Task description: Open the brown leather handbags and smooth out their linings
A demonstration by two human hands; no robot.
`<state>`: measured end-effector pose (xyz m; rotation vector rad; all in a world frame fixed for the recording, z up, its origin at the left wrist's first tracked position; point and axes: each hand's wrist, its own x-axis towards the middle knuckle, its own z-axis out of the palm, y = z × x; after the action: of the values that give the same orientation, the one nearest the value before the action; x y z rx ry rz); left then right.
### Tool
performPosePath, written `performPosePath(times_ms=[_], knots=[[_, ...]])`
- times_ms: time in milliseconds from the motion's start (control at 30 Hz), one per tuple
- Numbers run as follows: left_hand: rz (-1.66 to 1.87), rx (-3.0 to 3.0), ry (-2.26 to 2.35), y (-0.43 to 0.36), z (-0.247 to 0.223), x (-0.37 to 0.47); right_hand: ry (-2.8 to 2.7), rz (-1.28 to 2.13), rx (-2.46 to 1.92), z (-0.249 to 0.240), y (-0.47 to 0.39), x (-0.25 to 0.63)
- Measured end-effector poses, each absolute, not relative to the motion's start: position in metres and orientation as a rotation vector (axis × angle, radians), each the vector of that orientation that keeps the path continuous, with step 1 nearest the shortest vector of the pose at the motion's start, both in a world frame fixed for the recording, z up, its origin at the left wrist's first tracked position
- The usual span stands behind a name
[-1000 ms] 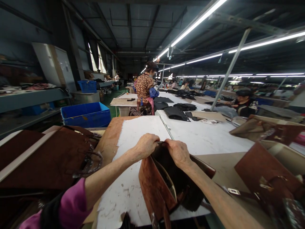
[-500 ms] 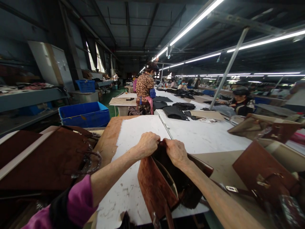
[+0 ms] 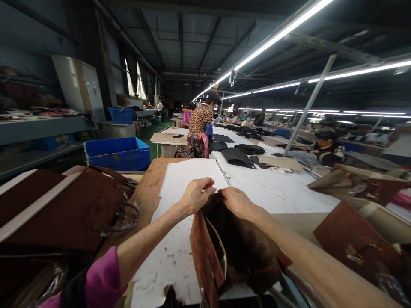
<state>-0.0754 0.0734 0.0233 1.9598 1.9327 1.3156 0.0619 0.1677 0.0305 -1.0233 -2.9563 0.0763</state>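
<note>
A brown leather handbag (image 3: 205, 248) stands mouth-up in front of me on the white-covered table, its dark inside showing and a pale-edged pocket along its left side. My right hand (image 3: 236, 202) pinches the bag's far top edge, fingers bent over it. Just left of it, my left hand (image 3: 196, 196) is curled at the same corner; its index finger is lifted a little off the thumb, while the lower fingertips meet the edge. The exact grip of the fingertips is partly hidden. The bag's near end runs out of view at the bottom.
More brown bags (image 3: 64, 209) lie stacked at left, others (image 3: 356, 244) at right. A blue bin (image 3: 118, 154) stands beyond the left stack. Black pieces (image 3: 237, 157) lie farther along the table, near a person in a patterned top (image 3: 199, 124). A slanted metal post (image 3: 310, 105) rises at right.
The bag's mouth has spread wider, with more of the inside showing. My left fingers have loosened from a tight fist. My right hand stays at the far edge. The view has shifted slightly.
</note>
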Motion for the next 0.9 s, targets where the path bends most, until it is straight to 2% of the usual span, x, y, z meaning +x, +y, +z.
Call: performPosePath(times_ms=[100,267,400,533,633,900], knots=[[1.5,1.797,1.947,0.048,0.024,-0.074,-2.913,0.07,-1.208,0.037,0.192,0.073],[1.388,1.615,1.787,0.015,0.004,-0.069,-2.818,0.128,-1.528,0.04,0.223,0.114],[1.379,1.486,1.719,0.03,-0.019,-0.065,-2.799,0.307,-1.622,0.036,0.22,0.135],[1.235,1.598,1.894,0.063,-0.024,-0.06,-2.714,0.538,-1.654,0.034,0.21,0.141],[1.059,1.684,1.872,0.077,-0.018,-0.064,-2.692,0.571,-1.619,0.035,0.21,0.152],[0.93,1.595,1.521,0.072,-0.013,-0.095,-2.761,0.634,-1.414,0.031,0.229,0.198]])
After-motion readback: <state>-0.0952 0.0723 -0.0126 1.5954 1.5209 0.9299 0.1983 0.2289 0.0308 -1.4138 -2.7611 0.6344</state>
